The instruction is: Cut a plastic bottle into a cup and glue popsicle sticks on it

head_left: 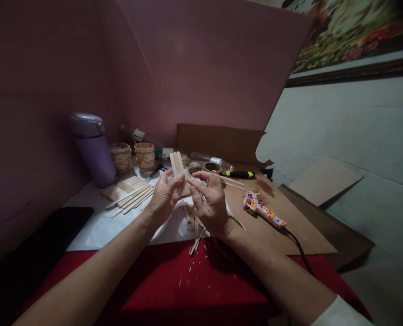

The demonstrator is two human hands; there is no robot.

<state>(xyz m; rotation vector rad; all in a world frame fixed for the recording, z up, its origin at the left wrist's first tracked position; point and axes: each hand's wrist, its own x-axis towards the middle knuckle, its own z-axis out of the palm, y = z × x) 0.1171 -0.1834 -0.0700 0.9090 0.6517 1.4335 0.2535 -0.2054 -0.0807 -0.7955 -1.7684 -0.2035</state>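
Three pale wooden craft sticks (178, 165) stand side by side, upright and slightly tilted, above the middle of the table. My left hand (165, 194) is closed on their lower part, with the thumb across the front. My right hand (208, 199) has its thumb and fingers bent together at the sticks' right edge; its exact contact there is partly hidden. Below both hands lie loose and broken sticks (196, 226) with small splinters. To the left, a fanned pile of craft sticks (133, 192) rests on a white sheet (89, 231).
A purple bottle (94, 151) and two stick-covered cups (145, 157) stand back left. Behind my hands are a plastic bottle (206, 158), tape roll (213, 168) and yellow-black cutter (238, 174). A flowered glue gun (263, 210) with a cord lies on cardboard (290, 240) at right.
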